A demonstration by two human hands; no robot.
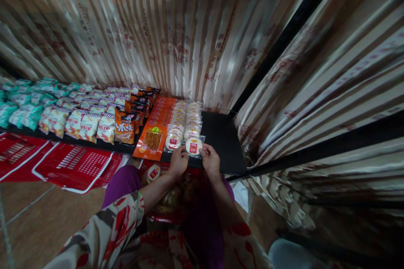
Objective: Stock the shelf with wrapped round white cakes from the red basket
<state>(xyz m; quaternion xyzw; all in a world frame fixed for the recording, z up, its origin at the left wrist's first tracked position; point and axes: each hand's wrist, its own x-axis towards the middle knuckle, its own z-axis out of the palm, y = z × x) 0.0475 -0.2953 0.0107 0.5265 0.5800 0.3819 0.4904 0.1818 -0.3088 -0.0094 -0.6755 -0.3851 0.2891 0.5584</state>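
Between my two hands is a round white rice cracker pack in clear wrap with a red label, at the front of the right-hand row. My left hand pinches its left edge, and my right hand pinches its right edge. Behind it runs a row of like cracker packs. A second row lies to its left, with another labelled cracker pack at the front. Left of these lies a flat orange snack packet.
Several orange-black bags, white snack bags and teal bags fill the black shelf. Red crates stand below on the left. A red basket with packs sits between my knees. A curtain hangs behind; black poles rise at right.
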